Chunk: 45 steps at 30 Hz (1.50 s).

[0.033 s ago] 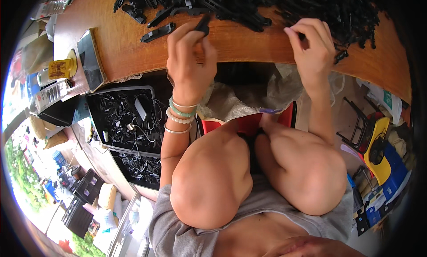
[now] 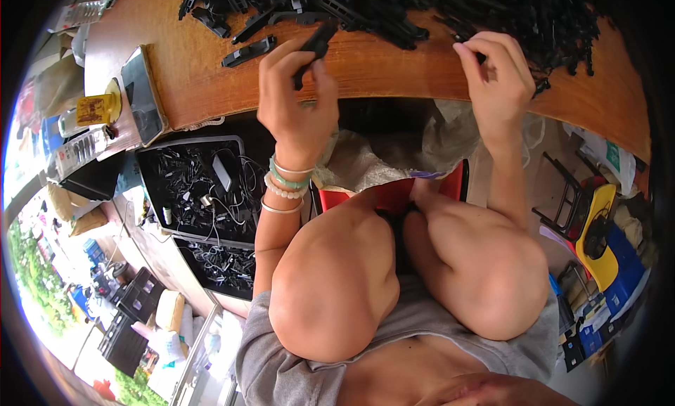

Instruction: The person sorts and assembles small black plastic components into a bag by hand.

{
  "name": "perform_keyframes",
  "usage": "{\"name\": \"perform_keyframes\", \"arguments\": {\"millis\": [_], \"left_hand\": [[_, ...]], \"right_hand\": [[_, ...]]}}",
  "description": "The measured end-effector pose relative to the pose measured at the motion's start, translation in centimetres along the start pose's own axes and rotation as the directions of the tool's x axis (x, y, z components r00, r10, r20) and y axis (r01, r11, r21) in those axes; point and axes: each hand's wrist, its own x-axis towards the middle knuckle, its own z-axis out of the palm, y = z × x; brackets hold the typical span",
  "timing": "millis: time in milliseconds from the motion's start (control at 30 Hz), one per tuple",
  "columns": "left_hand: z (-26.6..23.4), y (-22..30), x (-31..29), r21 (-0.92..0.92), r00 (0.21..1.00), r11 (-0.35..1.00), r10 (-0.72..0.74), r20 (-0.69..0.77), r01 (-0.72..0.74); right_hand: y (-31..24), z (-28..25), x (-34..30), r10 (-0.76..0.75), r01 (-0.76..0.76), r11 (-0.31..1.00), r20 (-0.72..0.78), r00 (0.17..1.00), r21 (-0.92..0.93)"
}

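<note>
My left hand [image 2: 295,100] is closed around a long, narrow black plastic part [image 2: 320,44], which tilts up to the right above the table's near edge. Thumb and forefinger of my right hand [image 2: 498,79] are pinched together; a tiny dark piece seems to show at their tips, too small to name. Beyond both hands lies a heap of long black plastic parts [image 2: 351,9]. It runs into a denser pile of small black pieces [image 2: 534,26] at the right. One separate black part [image 2: 249,51] rests on the wood left of my left hand.
The brown wooden table [image 2: 190,75] curves across the top. On its left are a phone [image 2: 144,97] and a yellow tape roll [image 2: 98,109]. Below stand black trays of small parts and cables [image 2: 197,188]. A pale woven sack [image 2: 373,156] hangs before my knees; a yellow chair [image 2: 598,237] is at right.
My left hand has turned and shifted slightly left, so more of the black part shows. My right hand has moved a little to the right, still pinched.
</note>
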Motion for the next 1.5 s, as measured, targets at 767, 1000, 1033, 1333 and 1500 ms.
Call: {"name": "perform_keyframes", "arguments": {"millis": [767,1000,1033,1333,1500], "left_hand": [[-0.9,5.3,2.4,-0.328,0.451,0.347,-0.381,0.807,0.879],[-0.4,5.7,1.0,-0.289,0.749,0.822,-0.228,0.623,0.491],[-0.5,5.6,1.0,-0.288,0.797,0.878,-0.156,0.583,0.382],[-0.8,5.6,1.5,-0.339,0.832,0.929,0.067,0.550,0.149],[-0.6,5.5,1.5,-0.318,0.848,0.942,0.079,0.524,0.109]], "right_hand": [[-4.2,-2.2,-1.0,0.082,-0.180,0.779,0.187,0.979,0.601],[-4.1,-2.4,-1.5,-0.005,-0.070,0.837,0.136,0.991,0.542],[-4.0,-2.4,-1.5,-0.042,-0.038,0.840,0.136,0.990,0.541],[-3.9,-2.7,-1.4,0.026,-0.158,0.795,0.228,0.973,0.585],[-3.8,-2.3,-1.8,0.034,-0.126,0.796,0.165,0.986,0.592]]}}
